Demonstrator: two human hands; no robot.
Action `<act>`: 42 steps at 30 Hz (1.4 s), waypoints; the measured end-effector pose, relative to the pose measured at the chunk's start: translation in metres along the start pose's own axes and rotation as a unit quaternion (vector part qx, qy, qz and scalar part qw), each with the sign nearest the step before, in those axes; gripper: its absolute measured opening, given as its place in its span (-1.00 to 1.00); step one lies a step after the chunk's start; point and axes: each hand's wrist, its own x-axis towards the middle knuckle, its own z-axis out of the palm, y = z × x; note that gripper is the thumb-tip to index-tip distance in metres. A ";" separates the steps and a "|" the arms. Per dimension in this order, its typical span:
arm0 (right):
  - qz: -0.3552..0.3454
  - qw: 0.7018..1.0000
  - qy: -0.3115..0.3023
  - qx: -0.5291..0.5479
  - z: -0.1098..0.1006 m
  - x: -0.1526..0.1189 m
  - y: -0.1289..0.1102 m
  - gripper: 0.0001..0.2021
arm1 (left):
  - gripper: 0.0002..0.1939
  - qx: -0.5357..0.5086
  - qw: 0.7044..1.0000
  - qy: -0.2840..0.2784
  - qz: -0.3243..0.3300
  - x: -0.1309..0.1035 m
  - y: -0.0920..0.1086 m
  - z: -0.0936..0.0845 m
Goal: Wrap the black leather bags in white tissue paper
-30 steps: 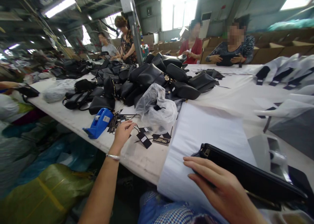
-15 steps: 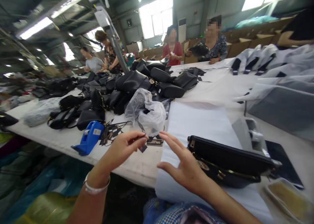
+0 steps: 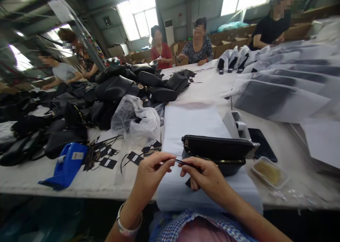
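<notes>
Between my hands runs a thin black tag cord (image 3: 181,161), pinched at both ends. My left hand (image 3: 152,173) is closed on its left end, with thumb and forefinger together. On the other end, my right hand (image 3: 204,173) grips the cord, its fingers curled. A small black tag (image 3: 188,183) shows below the right fingers. Just behind the hands a black handbag (image 3: 217,148) with a gold zip stands on white paper sheets (image 3: 191,120). Loose black hang tags (image 3: 108,162) with cords lie to the left of my left hand.
A blue tape dispenser (image 3: 69,164) stands at left, near a crumpled clear plastic bag (image 3: 135,120) and a heap of black bags (image 3: 114,88). At right are a grey tape dispenser (image 3: 236,125), a dark flat pad (image 3: 262,143), a small dish (image 3: 269,173) and wrapped bags (image 3: 265,97). Several people work beyond.
The view has swung right. My right hand, open before, has come to my left hand and closed on the cord, now stretched between them. Both hands are in front of the handbag.
</notes>
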 end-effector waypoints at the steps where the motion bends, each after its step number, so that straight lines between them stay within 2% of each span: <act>1: 0.001 1.000 0.014 -0.002 -0.002 -0.002 0.001 -0.72 | -0.85 0.005 1.000 0.002 0.012 0.001 -0.002 0.005; 5: -0.012 0.998 0.039 0.037 -0.005 -0.010 -0.002 -0.64 | -0.87 0.026 0.995 -0.003 0.095 -0.001 -0.002 0.019; 8: 0.011 0.994 0.060 0.086 -0.003 -0.014 -0.003 -0.67 | -0.85 0.019 0.990 -0.017 0.138 -0.005 -0.001 0.026; 10: 0.029 0.991 0.074 0.108 -0.003 -0.015 -0.001 -0.68 | -0.85 0.010 0.988 -0.021 0.152 -0.007 -0.004 0.031; 14: 0.047 0.988 0.060 0.138 -0.005 -0.017 0.006 -0.69 | -0.91 -0.006 0.987 -0.004 0.158 -0.011 -0.008 0.037; 19: 0.016 0.994 0.036 0.105 -0.015 -0.023 -0.001 -0.74 | -0.99 -0.027 0.986 0.002 0.166 -0.008 -0.010 0.042; 21: -0.031 0.996 0.072 0.048 -0.022 -0.025 -0.007 -0.77 | -0.94 -0.042 0.987 0.034 0.152 0.002 -0.016 0.044; 24: -0.124 0.971 0.191 -0.073 -0.036 -0.024 -0.014 -0.83 | -0.76 -0.088 0.987 0.101 0.092 0.026 -0.032 0.049; 25: -0.148 0.956 0.226 -0.111 -0.040 -0.022 -0.015 -0.84 | -0.69 -0.111 0.986 0.097 0.074 0.035 -0.038 0.052; 27: -0.172 0.933 0.270 -0.165 -0.050 -0.016 -0.013 -0.85 | -0.57 -0.154 0.985 0.054 0.049 0.049 -0.045 0.057; 29: -0.176 0.922 0.290 -0.185 -0.059 -0.007 -0.010 -0.84 | -0.57 -0.175 0.983 0.029 0.037 0.056 -0.047 0.064; 33: -0.196 0.894 0.340 -0.216 -0.075 0.011 -0.006 -0.81 | -0.68 -0.174 0.981 0.078 0.034 0.048 -0.041 0.080; 35: -0.204 0.885 0.354 -0.221 -0.081 0.016 -0.006 -0.80 | -0.69 -0.190 0.975 0.108 0.031 0.042 -0.039 0.087; 38: -0.205 0.893 0.340 -0.212 -0.085 0.015 -0.004 -0.81 | -0.71 -0.223 0.965 0.134 0.014 0.034 -0.043 0.093; 42: -0.218 0.909 0.296 -0.195 -0.089 0.009 0.005 -0.84 | -0.73 -0.258 0.960 0.110 0.000 0.029 -0.052 0.094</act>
